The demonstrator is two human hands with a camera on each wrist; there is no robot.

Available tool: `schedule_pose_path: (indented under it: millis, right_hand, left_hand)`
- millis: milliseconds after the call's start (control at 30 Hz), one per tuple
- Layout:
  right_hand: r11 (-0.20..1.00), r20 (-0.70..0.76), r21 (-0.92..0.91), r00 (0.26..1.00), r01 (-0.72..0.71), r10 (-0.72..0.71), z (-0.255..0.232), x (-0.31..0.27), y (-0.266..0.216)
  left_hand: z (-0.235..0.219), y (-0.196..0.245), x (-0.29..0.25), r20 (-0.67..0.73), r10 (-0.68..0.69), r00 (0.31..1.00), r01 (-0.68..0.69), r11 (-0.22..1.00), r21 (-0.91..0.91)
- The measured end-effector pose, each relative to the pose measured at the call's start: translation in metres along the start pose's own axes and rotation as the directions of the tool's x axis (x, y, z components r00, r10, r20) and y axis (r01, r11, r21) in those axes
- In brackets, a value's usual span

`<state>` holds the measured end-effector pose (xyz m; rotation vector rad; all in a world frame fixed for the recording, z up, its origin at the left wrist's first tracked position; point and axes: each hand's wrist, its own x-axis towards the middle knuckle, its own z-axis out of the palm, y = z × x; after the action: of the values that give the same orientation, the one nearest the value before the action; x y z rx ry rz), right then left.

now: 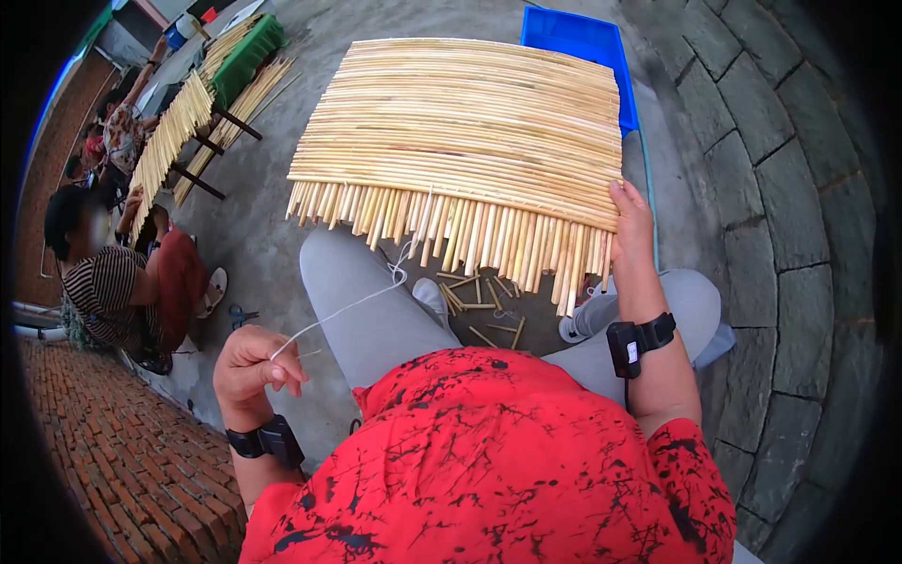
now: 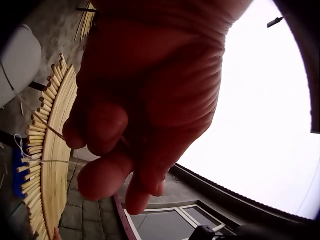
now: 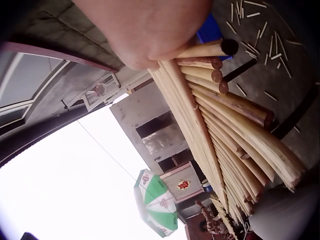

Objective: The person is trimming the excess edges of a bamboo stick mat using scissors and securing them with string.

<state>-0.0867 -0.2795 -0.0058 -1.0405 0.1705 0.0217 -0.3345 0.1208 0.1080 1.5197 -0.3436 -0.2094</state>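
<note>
A mat of pale reed stalks spans the space over the person's knees, with a fringe of cut stalk ends pointing toward the body. The right hand grips the mat's right edge, thumb on the upper face; in the right wrist view the hand covers part of the edge near several thick stalk ends. Away from the mat at lower left, the left hand pinches a white string. That string runs to the fringe, where it hangs in loops. Curled fingers show in the left wrist view.
Behind the mat stands a blue plastic bin. Short cut stalks litter the ground between the feet. Scissors lie at left, near a seated person in a striped top. Farther back, another mat slopes beside a green cloth.
</note>
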Motion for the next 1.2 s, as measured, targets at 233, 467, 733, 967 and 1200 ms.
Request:
schedule_pose_path:
  millis: [233,467,733,967,1200]
  right_hand:
    - [0.996,-0.037,-0.087,0.999,-0.013,0.009,0.002,0.009,-0.006]
    - [0.968,0.064,-0.251,0.998,0.000,0.016,-0.005,0.047,-0.008]
    - [0.835,0.499,-0.547,0.825,0.064,0.264,0.096,-0.081,-0.052]
    - [0.955,0.953,-0.268,-0.109,0.128,0.282,0.117,-0.150,-0.030]
    - [0.794,0.899,-0.436,0.173,0.424,0.401,0.098,-0.164,-0.066]
  left_hand:
    - [-0.012,0.057,-0.031,0.145,0.725,0.673,-0.672,0.681,-0.290]
    - [0.005,0.100,-0.017,0.585,0.508,0.633,-0.625,0.780,-0.001]
    - [0.062,0.087,0.033,0.639,0.396,0.659,-0.544,0.838,0.041]
    - [0.113,0.073,0.088,0.573,0.544,0.613,-0.495,0.830,-0.258]
    - [0.109,0.071,0.105,0.388,0.252,0.887,-0.051,0.887,-0.458]
